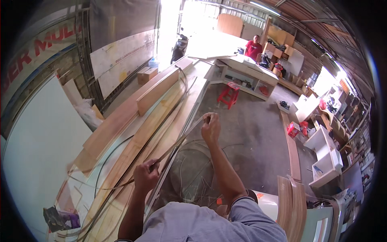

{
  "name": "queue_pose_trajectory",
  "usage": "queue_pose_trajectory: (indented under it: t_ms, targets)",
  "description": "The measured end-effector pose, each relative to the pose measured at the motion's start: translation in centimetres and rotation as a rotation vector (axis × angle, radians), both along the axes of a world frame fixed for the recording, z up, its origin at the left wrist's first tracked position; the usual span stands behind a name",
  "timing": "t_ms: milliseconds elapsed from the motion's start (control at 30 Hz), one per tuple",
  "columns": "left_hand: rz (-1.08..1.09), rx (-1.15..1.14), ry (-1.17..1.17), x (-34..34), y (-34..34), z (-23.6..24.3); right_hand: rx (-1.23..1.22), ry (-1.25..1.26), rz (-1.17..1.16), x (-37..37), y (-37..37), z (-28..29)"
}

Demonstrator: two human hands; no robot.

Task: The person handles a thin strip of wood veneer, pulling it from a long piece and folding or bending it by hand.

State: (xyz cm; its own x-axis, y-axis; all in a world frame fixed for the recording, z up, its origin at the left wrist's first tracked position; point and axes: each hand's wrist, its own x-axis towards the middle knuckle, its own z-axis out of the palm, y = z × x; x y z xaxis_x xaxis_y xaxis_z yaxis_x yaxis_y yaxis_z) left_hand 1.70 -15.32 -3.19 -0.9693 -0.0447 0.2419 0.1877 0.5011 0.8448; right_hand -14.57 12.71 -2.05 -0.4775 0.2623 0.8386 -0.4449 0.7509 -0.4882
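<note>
A thin brown flexible strip (185, 134) stretches diagonally between my two hands, over the left side of the floor gap and the workbench edge. My left hand (146, 174) grips it low at the centre left, above the long pale wooden boards (161, 117). My right hand (210, 128) pinches the strip higher up, with the arm reaching forward over the floor. More loose thin strips (115, 186) curve across the boards and hang down in loops toward the floor. A reddish plank (111, 131) and a shorter board (155, 92) lie along the far left of the bench.
A red stool (228, 94) stands before a white counter (242, 89), with a person in red (253, 50) behind it. A large white panel (40, 145) leans at left. Boxes, a long plank (288, 147), white cabinets (324, 157) and curved wooden panels (291, 201) crowd the right.
</note>
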Motion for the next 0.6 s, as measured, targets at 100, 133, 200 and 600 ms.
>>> queue_pose_trajectory:
  t_ms: [100,133,200,600]
  targets:
    - [-0.007,0.026,-0.029,0.1,-0.6,-0.2,0.039,-0.017,-0.122,-2.5,3.9,1.4]
    - [-0.016,0.038,-0.043,0.3,-1.0,-0.4,0.049,-0.024,-0.136,-3.3,5.2,1.8]
    - [-0.03,0.052,-0.057,0.7,-2.0,-0.8,0.13,0.095,-0.249,-4.9,8.1,2.9]
    - [-0.091,0.387,-0.291,4.5,-9.0,-2.7,0.262,-0.322,-0.632,-4.6,29.4,7.2]
